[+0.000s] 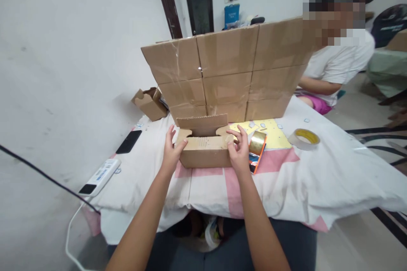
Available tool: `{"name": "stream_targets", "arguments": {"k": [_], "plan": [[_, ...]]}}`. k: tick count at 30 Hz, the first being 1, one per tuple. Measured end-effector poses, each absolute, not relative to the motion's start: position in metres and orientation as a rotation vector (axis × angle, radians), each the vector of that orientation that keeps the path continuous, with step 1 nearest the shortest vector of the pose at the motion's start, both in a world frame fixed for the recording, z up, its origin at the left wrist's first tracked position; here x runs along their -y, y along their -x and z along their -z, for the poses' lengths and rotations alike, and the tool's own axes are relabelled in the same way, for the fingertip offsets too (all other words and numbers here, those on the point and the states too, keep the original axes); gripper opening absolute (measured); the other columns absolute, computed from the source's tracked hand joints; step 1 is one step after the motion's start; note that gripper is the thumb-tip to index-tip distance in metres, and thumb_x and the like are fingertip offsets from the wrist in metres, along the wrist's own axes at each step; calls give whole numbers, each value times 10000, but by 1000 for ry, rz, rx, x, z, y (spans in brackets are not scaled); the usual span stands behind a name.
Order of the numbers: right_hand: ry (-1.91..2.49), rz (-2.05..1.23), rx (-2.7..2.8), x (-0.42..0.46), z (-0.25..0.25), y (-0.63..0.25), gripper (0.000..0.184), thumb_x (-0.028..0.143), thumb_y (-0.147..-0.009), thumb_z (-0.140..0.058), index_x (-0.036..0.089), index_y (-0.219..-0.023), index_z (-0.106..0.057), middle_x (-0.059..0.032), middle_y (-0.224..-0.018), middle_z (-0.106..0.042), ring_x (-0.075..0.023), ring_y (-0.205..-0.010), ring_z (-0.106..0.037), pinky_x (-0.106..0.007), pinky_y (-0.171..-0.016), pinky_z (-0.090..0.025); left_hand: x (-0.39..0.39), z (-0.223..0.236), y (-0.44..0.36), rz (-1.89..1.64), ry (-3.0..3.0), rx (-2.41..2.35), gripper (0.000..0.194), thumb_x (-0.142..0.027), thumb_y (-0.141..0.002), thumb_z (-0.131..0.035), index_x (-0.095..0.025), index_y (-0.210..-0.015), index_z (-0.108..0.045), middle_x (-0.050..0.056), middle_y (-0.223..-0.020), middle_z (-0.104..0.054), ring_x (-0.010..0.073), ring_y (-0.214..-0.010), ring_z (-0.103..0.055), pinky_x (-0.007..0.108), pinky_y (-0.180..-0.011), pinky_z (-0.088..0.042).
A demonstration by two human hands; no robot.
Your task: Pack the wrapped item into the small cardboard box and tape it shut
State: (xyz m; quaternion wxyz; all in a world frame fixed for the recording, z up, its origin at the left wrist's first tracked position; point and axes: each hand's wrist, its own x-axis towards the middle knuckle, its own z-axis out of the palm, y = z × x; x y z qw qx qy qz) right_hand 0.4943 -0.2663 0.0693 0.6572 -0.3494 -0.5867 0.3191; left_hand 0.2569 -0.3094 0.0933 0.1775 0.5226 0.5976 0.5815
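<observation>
The rectangular brown cardboard box (206,159) is positioned near the front edge of the bench (270,182), which is covered with white-and-pink cloth. Its rear flap is raised, curved-edged flaps are visible at both ends, and the opening between them is partly exposed. The left hand (171,152) holds the left end of the box, thumb on the lighter front flap and fingers spread at the side. The right hand (239,152) holds the opposite end in a similar grip, with thumb and bent fingers at the right corner. Behind the box stands a wall of brown cardboard boxes (227,57), three across and three high, with clear tape visible on its face. To the right of the right hand, a brown roll of tape (257,143) rests on an orange-edged packet (262,156); a wide roll of clear tape with a yellow core (302,140) lies farther right. On the left side are a black smartphone (129,142), a white power strip (104,173) and an open brown carton (152,106). A person in a white shirt (340,59) sits beyond the bench at right.
</observation>
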Motion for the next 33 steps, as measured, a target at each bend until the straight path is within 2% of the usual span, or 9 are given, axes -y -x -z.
{"name": "stream_targets", "arguments": {"k": [2, 5, 7, 10, 14, 17, 22, 28, 33], "plan": [[786, -757, 1323, 266, -70, -492, 569, 185, -895, -517, 232, -1449, -396, -103, -1286, -656, -198, -1088, -634, -303, -812, -506, 311, -104, -256, -1551, -1547, -1803, 816, -480, -832, -673, -314, -1540, -302, 102, -1676, -188, 329, -1516, -247, 534, -1167, -334], [800, -794, 1334, 265, -70, -492, 508, 192, -903, -505, 224, -1407, -451, -106, -1319, -645, -200, -1074, -631, -310, -825, -505, 314, -138, -260, -1270, -1920, -2128, 903, -437, -795, -698, -287, -1569, -257, 107, -1698, -30, 370, -1550, -68, 614, -1186, -230], [805, -806, 1332, 265, -68, -492, 484, 215, -918, -501, 219, -1401, -462, -112, -1338, -637, -216, -1122, -622, -326, -852, -514, 315, -162, -270, -963, -2187, -2277, 899, -414, -796, -705, -305, -1570, -261, 87, -1696, -75, 371, -1551, -53, 659, -1196, -118], [791, -820, 1316, 269, -62, -492, 499, 283, -947, -507, 223, -1438, -437, -126, -1396, -600, -247, -1251, -582, -378, -957, -515, 316, -183, -291, -566, -2379, -2228, 797, -453, -851, -649, -301, -1556, -308, 95, -1648, -273, 352, -1527, -203, 679, -1192, -44], [747, -811, 1302, 275, -50, -489, 739, 361, -899, -647, 258, -1543, -301, -123, -1489, -519, -271, -1377, -502, -438, -1115, -446, 320, -180, -306, -383, -2399, -2167, 934, -589, -784, -681, -280, -1570, -280, 144, -1603, -365, 383, -1472, -324, 661, -1172, -153], [732, -774, 1303, 278, -45, -486, 843, 358, -852, -717, 275, -1562, -271, -116, -1498, -512, -279, -1374, -511, -451, -1139, -434, 320, -168, -305, -311, -2416, -2181, 867, -569, -786, -669, -301, -1544, -344, 126, -1512, -506, 365, -1383, -449, 656, -1159, -177], [752, -742, 1340, 280, -45, -487, 763, 340, -853, -715, 270, -1528, -364, -103, -1539, -474, -270, -1425, -452, -445, -1182, -386, 314, -145, -308, -124, -2497, -2111, 797, -509, -835, -598, -192, -1533, -377, 110, -1629, -302, 315, -1501, -291, 548, -1189, -235], [747, -660, 1384, 280, -45, -488, 707, 315, -881, -681, 286, -1520, -379, -93, -1552, -458, -265, -1436, -434, -454, -1204, -350, 312, -123, -304, -331, -2602, -2029, 624, -401, -881, -582, -306, -1484, -455, 49, -1578, -389, 303, -1471, -365, 600, -1186, -240], [713, -513, 1459, 280, -55, -491, 367, 317, -896, -662, 273, -1256, -606, -102, -1518, -495, -278, -1405, -471, -457, -1176, -381, 312, -114, -296, -765, -2672, -1809, 509, -411, -894, -560, -345, -1398, -566, 16, -1450, -564, 309, -1381, -495, 576, -1167, -337]]}}
